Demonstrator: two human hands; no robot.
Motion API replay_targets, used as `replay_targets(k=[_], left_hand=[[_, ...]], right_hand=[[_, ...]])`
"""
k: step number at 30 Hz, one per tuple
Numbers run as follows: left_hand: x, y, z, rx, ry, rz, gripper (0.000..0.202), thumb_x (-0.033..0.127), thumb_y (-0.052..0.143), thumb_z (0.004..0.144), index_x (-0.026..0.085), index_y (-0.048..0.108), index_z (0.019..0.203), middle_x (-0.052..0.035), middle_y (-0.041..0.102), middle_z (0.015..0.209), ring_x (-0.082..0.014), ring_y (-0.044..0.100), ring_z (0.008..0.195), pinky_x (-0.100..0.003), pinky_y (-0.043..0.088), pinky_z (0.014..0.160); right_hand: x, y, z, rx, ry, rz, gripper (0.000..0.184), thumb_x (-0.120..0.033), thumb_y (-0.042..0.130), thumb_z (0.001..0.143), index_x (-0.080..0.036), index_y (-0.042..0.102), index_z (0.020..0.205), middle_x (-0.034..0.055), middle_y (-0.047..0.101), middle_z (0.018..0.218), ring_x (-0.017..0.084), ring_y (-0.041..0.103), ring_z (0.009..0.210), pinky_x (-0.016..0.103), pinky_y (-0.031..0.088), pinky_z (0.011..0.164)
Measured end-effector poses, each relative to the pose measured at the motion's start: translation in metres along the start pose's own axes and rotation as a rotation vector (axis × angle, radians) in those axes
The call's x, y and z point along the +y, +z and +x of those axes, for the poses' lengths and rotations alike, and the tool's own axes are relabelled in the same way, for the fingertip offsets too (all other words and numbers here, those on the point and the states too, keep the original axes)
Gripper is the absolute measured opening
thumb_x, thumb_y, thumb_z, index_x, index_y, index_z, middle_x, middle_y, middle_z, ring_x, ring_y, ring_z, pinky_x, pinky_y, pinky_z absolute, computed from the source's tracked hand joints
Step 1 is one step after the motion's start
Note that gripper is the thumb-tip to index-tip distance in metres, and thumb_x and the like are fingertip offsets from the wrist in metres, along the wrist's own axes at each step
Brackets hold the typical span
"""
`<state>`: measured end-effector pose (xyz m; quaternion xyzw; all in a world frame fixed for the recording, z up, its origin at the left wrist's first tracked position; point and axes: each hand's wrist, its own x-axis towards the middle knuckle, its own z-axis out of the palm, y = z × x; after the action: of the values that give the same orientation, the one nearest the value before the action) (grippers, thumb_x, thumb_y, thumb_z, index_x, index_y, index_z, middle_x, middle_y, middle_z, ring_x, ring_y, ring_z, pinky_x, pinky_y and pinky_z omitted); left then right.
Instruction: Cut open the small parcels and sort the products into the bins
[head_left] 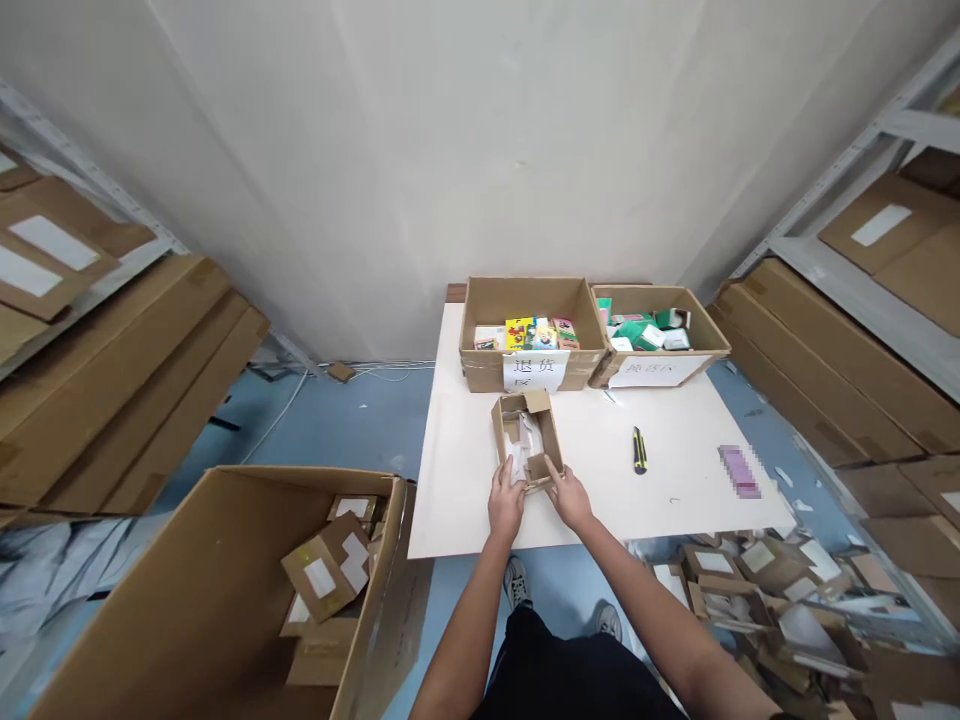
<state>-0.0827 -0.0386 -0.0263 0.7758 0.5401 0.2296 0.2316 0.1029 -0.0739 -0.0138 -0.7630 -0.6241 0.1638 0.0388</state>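
Bare forearms (pixel 652 592) stretched towards a small open carton (pixel 552 434).
Left hand (pixel 507 503) and right hand (pixel 571 498) grasp its near end from either side, white paper (pixel 530 432) inside. It is over the white table (pixel 456 480), left of a yellow-black cutter (pixel 639 452); beyond stand two labelled cardboard boxes (pixel 481 371) holding colourful packets (pixel 517 333), then a grey wall (pixel 450 150).

Soft, even indoor light, its source out of view, spreads over the pale wall (pixel 450 150) and whitens the bench (pixel 465 500). Shade gathers inside the large carton (pixel 217 580), and faint shadows lie on the blue floor (pixel 337 420). The left hand (pixel 507 500), right hand (pixel 568 495) and small box (pixel 550 432) look fairly crisp; lettering on the right-hand sign (pixel 652 372) is washed out. Wide-angle stretch slants the left shelf (pixel 124 271) and right shelf (pixel 862 300); coarse pixels mask a purple item (pixel 739 472).
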Motion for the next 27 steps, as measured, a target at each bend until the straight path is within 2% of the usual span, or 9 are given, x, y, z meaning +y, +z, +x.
replay_targets(k=[2, 4, 8, 11, 15, 18, 21, 24, 27], left_hand=[[0.024, 0.004, 0.004, -0.015, 0.05, -0.028, 0.025, 0.013, 0.06, 0.095, 0.029, 0.079, 0.096, -0.0022, 0.045, 0.168, -0.0331, 0.042, 0.154, -0.054, 0.049, 0.121], [0.053, 0.01, 0.014, -0.026, 0.103, -0.058, 0.023, 0.015, 0.062, 0.095, 0.029, 0.079, 0.096, -0.0018, 0.045, 0.168, -0.034, 0.042, 0.154, -0.057, 0.048, 0.121], [0.129, 0.032, 0.042, -0.07, 0.254, -0.131, 0.014, 0.024, 0.068, 0.095, 0.032, 0.078, 0.101, -0.0022, 0.044, 0.168, -0.0354, 0.043, 0.153, -0.061, 0.043, 0.123], [0.205, 0.064, 0.059, -0.147, 0.418, -0.198, 0.016, 0.03, 0.067, 0.096, 0.031, 0.077, 0.108, -0.0068, 0.042, 0.169, -0.0361, 0.042, 0.153, -0.061, 0.038, 0.126], [0.332, 0.134, 0.054, -0.299, 0.646, -0.303, 0.016, 0.035, 0.063, 0.098, 0.03, 0.077, 0.104, -0.0072, 0.047, 0.166, -0.0354, 0.035, 0.157, -0.06, 0.03, 0.129], [0.432, 0.196, 0.02, -0.398, 0.813, -0.343, 0.017, 0.037, 0.062, 0.099, 0.031, 0.078, 0.1, -0.0044, 0.049, 0.165, -0.034, 0.035, 0.157, -0.059, 0.03, 0.13], [0.521, 0.249, -0.034, -0.524, 0.965, -0.382, 0.015, 0.034, 0.064, 0.098, 0.032, 0.079, 0.1, -0.0017, 0.051, 0.163, -0.032, 0.038, 0.156, -0.055, 0.033, 0.13], [0.593, 0.29, -0.099, -0.679, 1.092, -0.428, 0.015, 0.031, 0.065, 0.097, 0.033, 0.079, 0.1, 0.0001, 0.051, 0.163, -0.0312, 0.038, 0.155, -0.055, 0.032, 0.13], [0.653, 0.322, -0.169, -0.821, 1.215, -0.47, 0.014, 0.028, 0.065, 0.096, 0.032, 0.079, 0.099, -0.0001, 0.05, 0.164, -0.0317, 0.038, 0.155, -0.058, 0.031, 0.13]], right_hand=[[0.016, -0.012, -0.006, 0.046, 0.032, 0.047, 0.048, -0.022, 0.059, 0.099, -0.027, 0.061, 0.147, 0.016, 0.061, 0.142, 0.027, 0.07, 0.114, 0.037, 0.053, 0.099], [0.041, -0.031, -0.015, 0.113, 0.082, 0.078, 0.03, -0.023, 0.059, 0.102, -0.025, 0.071, 0.129, 0.0151, 0.061, 0.14, 0.026, 0.071, 0.106, 0.036, 0.055, 0.094], [0.11, -0.076, -0.045, 0.293, 0.249, 0.152, 0.018, -0.026, 0.064, 0.101, -0.025, 0.073, 0.117, 0.0136, 0.062, 0.138, 0.028, 0.068, 0.111, 0.037, 0.054, 0.095], [0.176, -0.112, -0.084, 0.419, 0.435, 0.22, 0.018, -0.024, 0.068, 0.098, -0.027, 0.073, 0.115, 0.0119, 0.063, 0.137, 0.028, 0.066, 0.117, 0.038, 0.053, 0.099], [0.283, -0.151, -0.164, 0.579, 0.667, 0.277, 0.019, -0.023, 0.069, 0.097, -0.03, 0.072, 0.115, 0.011, 0.061, 0.142, 0.029, 0.061, 0.125, 0.041, 0.051, 0.104], [0.359, -0.165, -0.246, 0.747, 0.845, 0.327, 0.026, -0.017, 0.064, 0.097, -0.028, 0.072, 0.118, 0.0127, 0.056, 0.15, 0.032, 0.056, 0.132, 0.046, 0.048, 0.11], [0.415, -0.164, -0.338, 0.895, 1.038, 0.349, 0.031, -0.013, 0.059, 0.096, -0.026, 0.071, 0.122, 0.0134, 0.052, 0.155, 0.033, 0.053, 0.136, 0.047, 0.045, 0.115], [0.45, -0.153, -0.429, 0.991, 1.212, 0.329, 0.03, -0.016, 0.057, 0.096, -0.026, 0.073, 0.12, 0.0121, 0.055, 0.15, 0.032, 0.053, 0.133, 0.046, 0.045, 0.114], [0.469, -0.142, -0.511, 1.064, 1.378, 0.249, 0.03, -0.016, 0.054, 0.096, -0.025, 0.074, 0.117, 0.0131, 0.057, 0.145, 0.032, 0.055, 0.13, 0.047, 0.046, 0.112]])
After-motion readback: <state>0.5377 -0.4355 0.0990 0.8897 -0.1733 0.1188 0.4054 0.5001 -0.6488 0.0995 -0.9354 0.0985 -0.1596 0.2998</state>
